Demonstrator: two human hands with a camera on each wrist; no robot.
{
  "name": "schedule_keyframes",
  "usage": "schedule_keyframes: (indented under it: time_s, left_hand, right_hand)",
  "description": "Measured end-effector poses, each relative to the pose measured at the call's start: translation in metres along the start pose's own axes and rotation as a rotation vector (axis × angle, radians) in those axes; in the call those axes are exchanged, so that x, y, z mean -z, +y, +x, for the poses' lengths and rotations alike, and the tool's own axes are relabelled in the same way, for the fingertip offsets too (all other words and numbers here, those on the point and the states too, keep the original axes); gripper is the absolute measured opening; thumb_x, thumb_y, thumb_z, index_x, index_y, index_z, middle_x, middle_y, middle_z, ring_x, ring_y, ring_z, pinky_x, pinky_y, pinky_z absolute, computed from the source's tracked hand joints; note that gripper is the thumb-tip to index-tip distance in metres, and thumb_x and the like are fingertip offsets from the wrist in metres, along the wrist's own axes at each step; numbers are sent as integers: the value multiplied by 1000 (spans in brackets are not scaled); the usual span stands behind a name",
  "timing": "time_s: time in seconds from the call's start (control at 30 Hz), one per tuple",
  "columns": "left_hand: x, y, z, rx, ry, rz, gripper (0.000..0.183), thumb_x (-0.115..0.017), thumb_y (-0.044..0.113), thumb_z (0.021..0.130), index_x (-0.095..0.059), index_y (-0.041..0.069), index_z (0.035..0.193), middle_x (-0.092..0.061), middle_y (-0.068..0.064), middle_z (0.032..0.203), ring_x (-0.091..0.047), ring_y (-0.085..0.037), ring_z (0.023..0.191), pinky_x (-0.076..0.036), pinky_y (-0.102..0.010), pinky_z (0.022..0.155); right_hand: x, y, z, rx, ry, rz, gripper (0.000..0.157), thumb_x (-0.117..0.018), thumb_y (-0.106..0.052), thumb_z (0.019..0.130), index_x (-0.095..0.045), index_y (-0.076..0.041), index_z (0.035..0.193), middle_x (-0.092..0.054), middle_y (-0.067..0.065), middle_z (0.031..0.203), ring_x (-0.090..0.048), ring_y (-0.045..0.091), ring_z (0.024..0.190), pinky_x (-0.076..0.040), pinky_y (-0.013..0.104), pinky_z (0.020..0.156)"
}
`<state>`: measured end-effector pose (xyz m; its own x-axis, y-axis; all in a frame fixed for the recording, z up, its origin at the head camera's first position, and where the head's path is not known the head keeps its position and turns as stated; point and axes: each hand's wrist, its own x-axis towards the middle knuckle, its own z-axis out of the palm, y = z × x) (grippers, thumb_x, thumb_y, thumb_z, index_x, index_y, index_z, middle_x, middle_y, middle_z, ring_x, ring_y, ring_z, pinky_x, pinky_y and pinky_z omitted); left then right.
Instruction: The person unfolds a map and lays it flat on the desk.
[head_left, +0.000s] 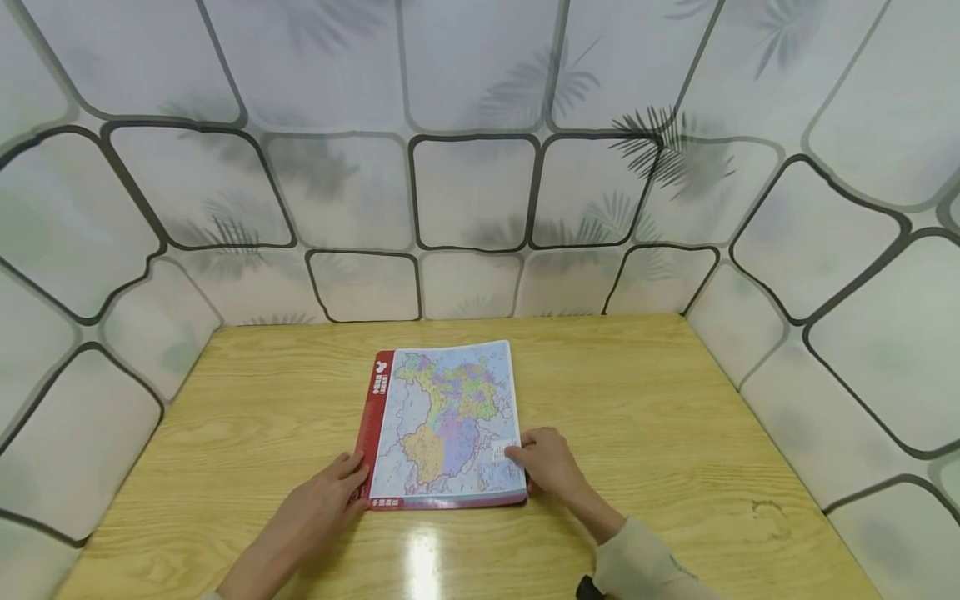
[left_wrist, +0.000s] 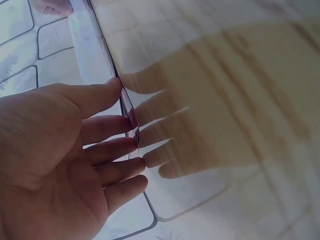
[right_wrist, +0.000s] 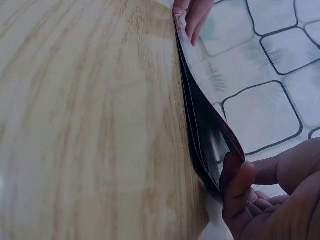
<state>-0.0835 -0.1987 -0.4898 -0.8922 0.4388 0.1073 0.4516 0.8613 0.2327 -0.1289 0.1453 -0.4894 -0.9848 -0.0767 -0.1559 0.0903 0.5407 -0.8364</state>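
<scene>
On the yellowish table [head_left: 637,400], a many-coloured map [head_left: 450,417] (red-bordered at left)

The tabletop [head_left: 630,375] is a yellowish wood-grain one, pretty glossy, with a bright streak of glare [head_left: 423,562] toward the near side. There's a faint dark squiggle of a mark [head_left: 768,508] over on the right too. Sitting on it around the middle is a folded map of China [head_left: 450,425], turned sideways so its red title strip [head_left: 375,425] runs down the left. Right wrist view shows its dark layers gaping apart at one edge; can't tell if the bottom layer's touching the wood there.
</scene>
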Motion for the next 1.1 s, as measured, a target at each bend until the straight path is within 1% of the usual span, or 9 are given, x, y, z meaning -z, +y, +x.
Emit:
schedule_keyframes:
  time_s: [0.1, 0.17, 0.33, 0.53, 0.63, 0.77, 0.93, 1.1]
  left_hand:
    - [-1, 0, 0, 0, 0, 1, 44, -80, 18, 91, -70, -9, 125, -62, -25, 138, -58, -45, 128, -51, -53, 101]
    - [0, 0, -1, 3, 2, 5, 45, -80, 18, 91, -70, -8, 125, -62, -25, 138, -58, -45, 128, -51, -53, 101]
    - [2, 2, 0, 26, -13, 29, 44, -79, 19, 92, -70, -7, 126, -61, -25, 139, -59, -46, 127, -51, -55, 101]
    - [5, 1, 0, 61, -38, 54, 44, -78, 20, 92, -70, -6, 126, -61, -25, 139, -58, -48, 127, -49, -56, 104]
    - [4, 0, -1, 67, -29, 56, 43, -79, 20, 92, -71, -7, 124, -62, -26, 137, -59, -48, 126, -49, -56, 103]
    - [5, 2, -2, 75, -4, 62, 43, -79, 20, 91, -71, -6, 124, -64, -25, 135, -60, -48, 123, -50, -55, 102]
    - [7, 3, -3, 82, 21, 95, 40, -79, 20, 91, -73, -5, 121, -67, -23, 131, -63, -44, 120, -51, -52, 102]
    - [7, 4, -3, 81, 23, 144, 32, -79, 22, 91, -77, -3, 109, -69, -21, 124, -65, -40, 116, -51, -50, 102]
  right_hand:
    - [3, -2, -1, 5, -3, 16, 27, -72, -13, 96, -65, -3, 71, -54, 1, 53, -47, 10, 38, -37, 20, 39]
    - [5, -3, -1, 10, -5, 24, 30, -72, -13, 96, -64, -4, 69, -51, 1, 51, -47, 11, 38, -36, 20, 39]
    - [10, -5, -1, 29, 3, 36, 32, -71, -14, 98, -64, -5, 68, -52, 1, 50, -47, 11, 38, -34, 20, 40]
    - [19, -6, -2, 34, 35, 70, 33, -71, -13, 97, -64, -5, 66, -53, 7, 51, -46, 12, 39, -37, 22, 40]
    - [26, -7, -3, 28, 39, 78, 33, -71, -13, 97, -63, -5, 65, -53, 8, 51, -46, 14, 40, -38, 23, 41]
    - [35, -8, -5, 29, 42, 75, 33, -71, -14, 97, -64, -5, 66, -51, 6, 50, -45, 15, 41, -40, 24, 41]
    - [47, -7, -6, 23, 48, 77, 30, -71, -16, 97, -66, -4, 70, -49, 4, 50, -46, 15, 41, -44, 29, 42]
    - [58, -6, -7, 13, 37, 64, 33, -72, -17, 98, -63, -5, 68, -48, 4, 49, -47, 18, 42, -46, 32, 44]
